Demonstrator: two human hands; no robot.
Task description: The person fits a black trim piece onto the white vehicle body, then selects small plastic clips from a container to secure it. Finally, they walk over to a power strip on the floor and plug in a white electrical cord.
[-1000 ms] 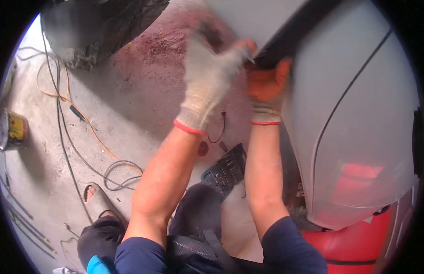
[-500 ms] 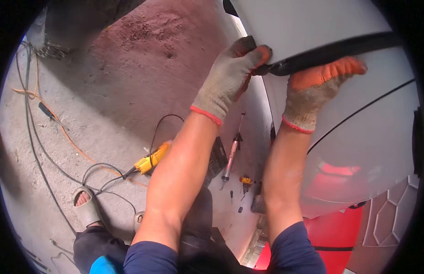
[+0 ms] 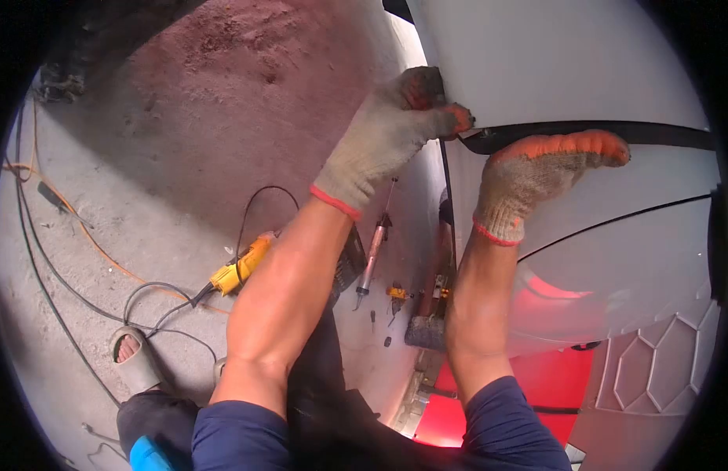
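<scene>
the fingers of the left hand [image 3: 383, 129], in a grey glove with worn orange coating, are drawn in narrow at the left end of the black strip [image 3: 662, 134]; whether they pinch it, i cannot tell. the fingers of the right hand [image 3: 532, 177], gloved alike, lie side by side along the strip's lower edge, their tips pointing right; their grip is hidden too.

largest is the concrete floor [image 3: 144, 212], left of the strip and below it, reddish toward the top. the glossy pale grey upper panel [image 3: 568, 63] sits above the strip and the lower panel [image 3: 638, 196] beneath it, crossed by a thin dark seam. the red surface [image 3: 564, 373] shows well below the strip, with the hexagon-patterned surface [image 3: 646, 369] to its right. down and left of the strip are a sandal [image 3: 136, 361] on a foot, a yellow corded power tool [image 3: 246, 267] and a slim caulking gun [image 3: 372, 253], nozzle toward the person. smaller still, a yellow and black tool [image 3: 397, 293] lies just beside that nozzle, with a tiny dark piece [image 3: 388, 341] below.
</scene>
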